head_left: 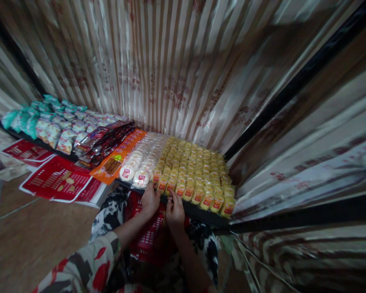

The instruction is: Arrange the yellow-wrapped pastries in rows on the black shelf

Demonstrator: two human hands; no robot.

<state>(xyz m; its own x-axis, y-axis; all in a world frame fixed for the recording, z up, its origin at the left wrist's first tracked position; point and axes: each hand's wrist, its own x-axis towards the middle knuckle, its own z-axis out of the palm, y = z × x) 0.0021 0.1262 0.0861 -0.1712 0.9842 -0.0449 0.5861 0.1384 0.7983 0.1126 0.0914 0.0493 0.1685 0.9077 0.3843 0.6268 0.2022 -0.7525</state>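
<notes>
Rows of small yellow wrapped cakes (198, 171) with red labels fill the right part of a narrow black shelf (198, 212). At its front edge, my left hand (151, 200) has its fingers closed on the lower end of a yellow packet at the row's left. Close beside it, my right hand (175, 209) is closed too, its fingertips against the front of a neighbouring yellow packet. Just left of these stand rows of round white packaged biscuits (136, 162), the front ones with red labels. My fingers hide the lower ends of the packets they touch.
Further left on the shelf are an orange snack bag (112, 165), dark red packets (106, 138), white packets (67, 130) and green packets (27, 118). Red printed bags (56, 179) lie below. Striped sheeting (171, 61) hangs behind, and a black post (280, 97) rises at right.
</notes>
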